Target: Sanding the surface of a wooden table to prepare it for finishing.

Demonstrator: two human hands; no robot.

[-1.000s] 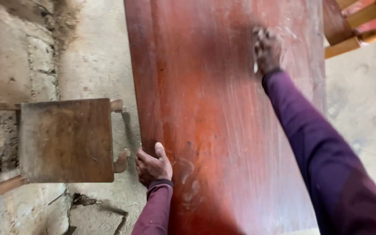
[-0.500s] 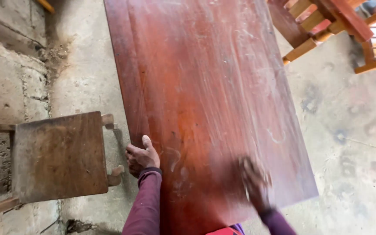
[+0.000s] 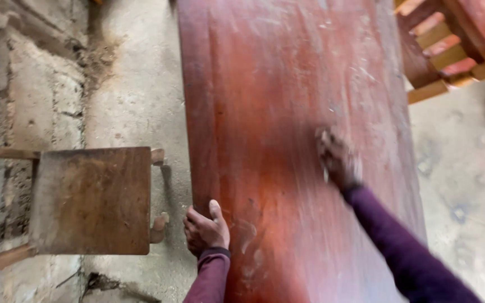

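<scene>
A long reddish-brown wooden tabletop (image 3: 287, 84) with pale scuff streaks fills the middle of the view. My left hand (image 3: 204, 229) grips its left edge near me, thumb on top. My right hand (image 3: 338, 158), blurred by motion, presses on the board's surface right of centre, closed on a small pale piece that looks like sandpaper; what it is cannot be made out clearly. Both arms wear dark purple sleeves.
A worn brown wooden stool (image 3: 91, 199) stands left of the board, close to my left hand. A rough block wall (image 3: 12, 84) runs along the left. Reddish wooden chair frames (image 3: 450, 45) sit at the top right on the concrete floor (image 3: 467, 185).
My right hand swept from the board's far part down to its near end, and is now back up at mid-board. My left hand kept its grip on the edge.
</scene>
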